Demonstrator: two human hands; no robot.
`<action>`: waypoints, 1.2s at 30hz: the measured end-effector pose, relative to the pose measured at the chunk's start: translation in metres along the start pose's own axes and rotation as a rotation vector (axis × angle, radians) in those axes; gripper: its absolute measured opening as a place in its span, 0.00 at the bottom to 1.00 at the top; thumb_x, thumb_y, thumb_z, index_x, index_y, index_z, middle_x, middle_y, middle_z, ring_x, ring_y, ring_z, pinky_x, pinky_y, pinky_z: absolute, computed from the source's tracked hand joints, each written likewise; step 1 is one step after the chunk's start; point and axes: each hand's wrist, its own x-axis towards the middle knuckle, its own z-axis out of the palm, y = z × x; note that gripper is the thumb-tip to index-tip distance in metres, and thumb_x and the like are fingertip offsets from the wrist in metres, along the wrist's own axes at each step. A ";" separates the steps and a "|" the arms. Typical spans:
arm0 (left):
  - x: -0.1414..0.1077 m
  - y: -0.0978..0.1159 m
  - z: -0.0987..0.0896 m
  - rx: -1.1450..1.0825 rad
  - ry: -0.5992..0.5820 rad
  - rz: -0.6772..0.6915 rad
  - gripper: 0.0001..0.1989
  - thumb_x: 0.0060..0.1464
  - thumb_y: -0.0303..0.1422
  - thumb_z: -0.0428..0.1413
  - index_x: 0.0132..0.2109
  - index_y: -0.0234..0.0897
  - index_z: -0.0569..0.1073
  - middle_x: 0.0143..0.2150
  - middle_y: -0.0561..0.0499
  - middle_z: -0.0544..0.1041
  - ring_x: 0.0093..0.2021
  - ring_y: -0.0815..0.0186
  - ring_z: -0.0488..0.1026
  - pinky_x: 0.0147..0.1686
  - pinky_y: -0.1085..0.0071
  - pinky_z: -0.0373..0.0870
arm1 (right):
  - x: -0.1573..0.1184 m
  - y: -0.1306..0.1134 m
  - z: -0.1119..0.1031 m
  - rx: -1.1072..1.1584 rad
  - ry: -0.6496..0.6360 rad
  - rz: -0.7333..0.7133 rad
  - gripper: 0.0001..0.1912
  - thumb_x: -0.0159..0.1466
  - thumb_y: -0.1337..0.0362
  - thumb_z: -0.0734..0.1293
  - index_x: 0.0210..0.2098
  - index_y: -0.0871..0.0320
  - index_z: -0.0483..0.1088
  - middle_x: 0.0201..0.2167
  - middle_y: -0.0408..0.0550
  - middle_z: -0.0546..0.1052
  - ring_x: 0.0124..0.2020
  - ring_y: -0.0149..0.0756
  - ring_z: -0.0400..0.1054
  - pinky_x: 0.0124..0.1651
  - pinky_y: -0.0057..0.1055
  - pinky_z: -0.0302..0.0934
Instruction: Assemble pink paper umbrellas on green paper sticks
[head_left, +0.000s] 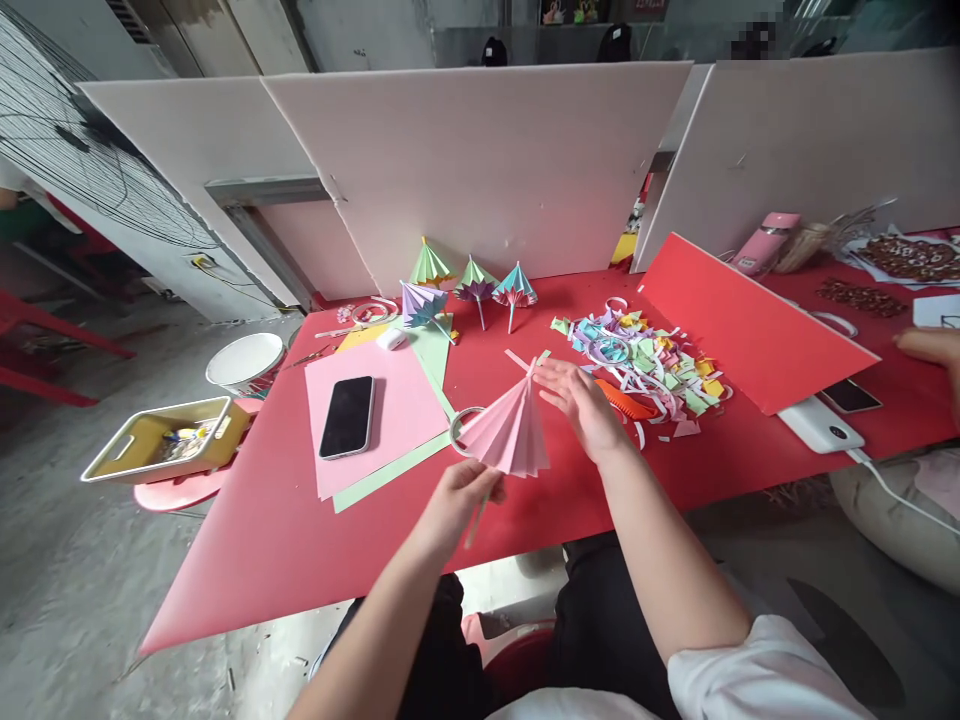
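Observation:
A pleated pink paper umbrella (511, 430) is held over the red table (285, 560), its tip pointing up and away. Below its lower edge, my left hand (471, 484) is closed around its thin stick, whose end sticks out under the fingers. My right hand (577, 400) is beside the tip at the upper right, fingers stretched out, with the fingertips at or very near the paper. A white tape roll (466, 430) lies just left of the umbrella, partly covered by it. Several finished small paper umbrellas (515, 290) stand or lean at the back of the table.
A phone (347, 417) lies on pink paper (405, 400) at left. Paper scraps (660, 360) and an orange cutter (624, 400) are at right, near a red board (750, 320) and white power bank (819, 424). Another person's hand (930, 345) rests at far right. A basket (169, 445) stands left.

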 end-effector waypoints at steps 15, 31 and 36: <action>0.106 0.049 -0.113 1.452 0.207 0.436 0.15 0.60 0.36 0.41 0.35 0.36 0.70 0.35 0.46 0.73 0.33 0.62 0.69 0.32 0.70 0.60 | 0.008 0.039 -0.076 -0.764 0.303 -0.133 0.16 0.62 0.53 0.57 0.41 0.57 0.69 0.41 0.53 0.75 0.42 0.41 0.70 0.43 0.39 0.65; 0.148 0.015 -0.114 1.635 0.217 0.578 0.14 0.59 0.29 0.43 0.38 0.34 0.73 0.33 0.45 0.75 0.38 0.59 0.71 0.41 0.59 0.65 | 0.130 0.067 -0.002 -1.583 -0.073 -0.035 0.12 0.63 0.63 0.60 0.35 0.61 0.74 0.37 0.58 0.76 0.49 0.47 0.61 0.47 0.39 0.54; 0.139 0.016 -0.111 1.531 0.385 0.693 0.16 0.56 0.27 0.45 0.49 0.35 0.70 0.44 0.41 0.74 0.49 0.55 0.68 0.50 0.56 0.61 | 0.141 0.059 0.008 -1.636 -0.082 0.099 0.18 0.64 0.56 0.57 0.38 0.61 0.73 0.39 0.60 0.76 0.48 0.47 0.63 0.46 0.39 0.56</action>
